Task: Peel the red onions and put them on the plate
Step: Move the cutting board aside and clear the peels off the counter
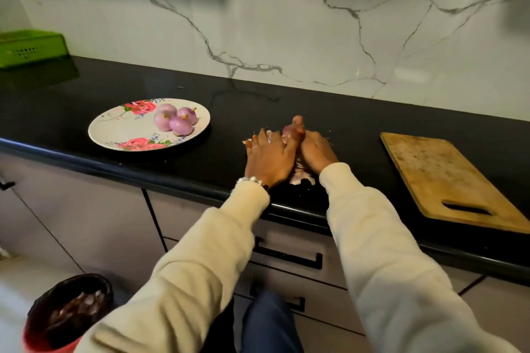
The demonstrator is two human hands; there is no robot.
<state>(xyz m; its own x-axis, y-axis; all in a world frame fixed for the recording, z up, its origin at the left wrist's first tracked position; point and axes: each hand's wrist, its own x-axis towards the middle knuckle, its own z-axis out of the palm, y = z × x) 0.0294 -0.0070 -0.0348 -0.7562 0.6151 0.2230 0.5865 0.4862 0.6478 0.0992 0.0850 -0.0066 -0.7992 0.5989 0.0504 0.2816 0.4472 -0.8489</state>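
Note:
Three peeled red onions (175, 120) lie together on the floral plate (114, 129) at the left of the black counter. To the right of the plate, my left hand (268, 157) and my right hand (317, 152) lie side by side on the counter over a heap of pale onion peels (299, 178). Both hands have fairly straight fingers that press on the peels from either side. A pinkish bit of peel (286, 132) shows between the fingertips. What lies under the palms is hidden.
A wooden cutting board (447, 178) lies at the right, partly over the counter's front edge. A green basket (31, 47) stands at the far left by the marble wall. On the floor at lower left stands a bin (71, 312) with peels in it. Drawers sit below the counter.

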